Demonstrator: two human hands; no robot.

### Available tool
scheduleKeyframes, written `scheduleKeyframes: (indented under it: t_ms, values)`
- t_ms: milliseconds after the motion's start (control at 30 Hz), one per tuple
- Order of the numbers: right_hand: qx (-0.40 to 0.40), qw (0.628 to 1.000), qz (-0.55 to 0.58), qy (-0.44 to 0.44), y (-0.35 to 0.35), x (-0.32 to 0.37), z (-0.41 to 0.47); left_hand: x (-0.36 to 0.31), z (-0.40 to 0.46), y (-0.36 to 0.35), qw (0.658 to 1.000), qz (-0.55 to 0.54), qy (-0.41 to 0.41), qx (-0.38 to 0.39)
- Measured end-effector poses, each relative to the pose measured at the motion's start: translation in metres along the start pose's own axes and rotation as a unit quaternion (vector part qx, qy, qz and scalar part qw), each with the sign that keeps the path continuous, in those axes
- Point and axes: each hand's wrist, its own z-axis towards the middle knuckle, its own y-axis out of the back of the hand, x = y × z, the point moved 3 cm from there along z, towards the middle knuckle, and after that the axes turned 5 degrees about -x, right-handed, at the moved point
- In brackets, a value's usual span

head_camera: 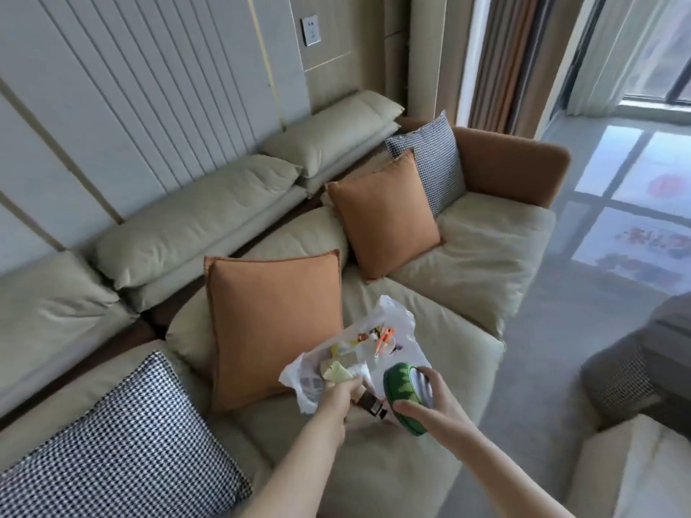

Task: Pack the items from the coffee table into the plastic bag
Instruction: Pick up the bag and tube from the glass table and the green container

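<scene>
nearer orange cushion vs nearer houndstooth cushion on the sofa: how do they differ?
Colour: the nearer orange cushion is plain orange with a stitched border; the nearer houndstooth cushion is a black-and-white check.
Pose: the orange one stands propped upright on the seat; the houndstooth one leans back at a lower slant.
Neighbours: the plastic bag lies right beside the orange one; the houndstooth one sits apart from it.
Both are square and rest on the sofa.

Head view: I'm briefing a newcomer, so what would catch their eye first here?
Two orange cushions stand on the pale sofa. Lower down, the right hand grips a watermelon-patterned round thing beside the white plastic bag, whose edge the left hand holds.
</scene>
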Motion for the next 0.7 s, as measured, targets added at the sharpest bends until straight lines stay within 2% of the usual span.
scheduleKeyframes:
  t_ms: [167,300,400,533,700]
  values:
    - [0.006,0.998,-0.051,-0.021,-0.047,0.019,0.069,-0.026,0.06,0.032,0.996,-0.044,0.071,-0.033]
    - [-0.014,0.983,-0.183,0.009,-0.072,0.047,0.113,-0.041,0.118,0.042,0.997,-0.009,0.045,-0.061]
    - [-0.047,0.956,-0.286,0.04,-0.078,0.057,0.148,-0.047,0.151,0.044,0.997,0.011,0.028,-0.077]
    - [-0.034,0.904,-0.42,0.072,-0.077,0.059,0.191,-0.046,0.191,0.031,0.997,0.025,0.045,-0.066]
    - [0.037,0.789,-0.598,0.138,-0.082,0.039,0.241,-0.033,0.231,0.004,0.992,0.072,0.081,-0.063]
